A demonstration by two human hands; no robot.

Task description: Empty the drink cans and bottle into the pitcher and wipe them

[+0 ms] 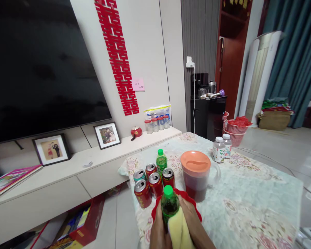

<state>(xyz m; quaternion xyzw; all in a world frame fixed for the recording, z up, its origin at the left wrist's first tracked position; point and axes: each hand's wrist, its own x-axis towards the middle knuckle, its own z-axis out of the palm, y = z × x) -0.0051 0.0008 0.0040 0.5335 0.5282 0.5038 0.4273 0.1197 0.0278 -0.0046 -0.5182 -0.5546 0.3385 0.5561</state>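
A green bottle with a green cap [168,204] stands upright between my hands, over a red scalloped dish [198,214]. My left hand [158,230] is wrapped round the bottle's left side. On its right side my right hand [193,221] presses a yellow cloth [180,228] to the bottle. Beyond them are several opened drink cans [143,193] and another green bottle [161,162]. To the right of the cans is a clear pitcher of dark liquid with an orange lid [195,164].
The flowered tablecloth [248,186] covers the table, with two jars [218,150] at its far right. A white cabinet [101,157] runs along the wall at left, holding picture frames [52,149], a red teapot [136,132] and lidded glass jars [155,125].
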